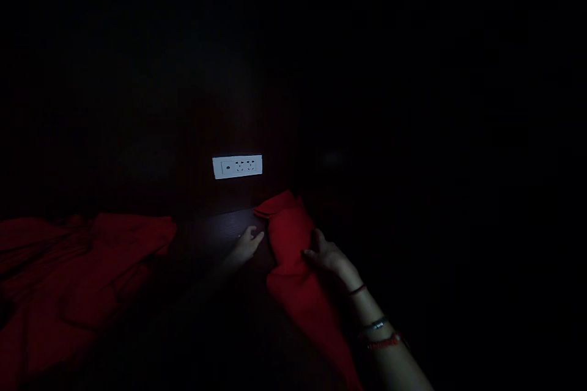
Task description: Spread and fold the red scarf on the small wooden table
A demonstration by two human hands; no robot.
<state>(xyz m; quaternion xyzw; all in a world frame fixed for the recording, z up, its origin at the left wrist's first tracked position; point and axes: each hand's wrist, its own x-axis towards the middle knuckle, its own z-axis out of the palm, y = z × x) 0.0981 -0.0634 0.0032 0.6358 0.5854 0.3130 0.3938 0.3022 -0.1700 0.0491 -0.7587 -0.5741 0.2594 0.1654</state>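
Near-black darkness surrounds a smooth white socket plate (237, 167) left of centre. Below centre lies a soft, bundled red cloth (291, 235), its loose length trailing toward the bottom edge. The left hand (247, 244) has its grip spread, just beside the cloth; the right hand (329, 256) touches its right edge, but whether it pinches is unclear. Such limp fabric probably handles best gathered evenly from both sides. Rumpled red fabric (92, 275) fills the lower left.

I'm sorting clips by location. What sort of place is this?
Probably a very dim indoor room, perhaps a bedroom, though it is too dark to be sure. The signs are a white socket panel, a long red cloth near the middle and a wide red cloth at left.
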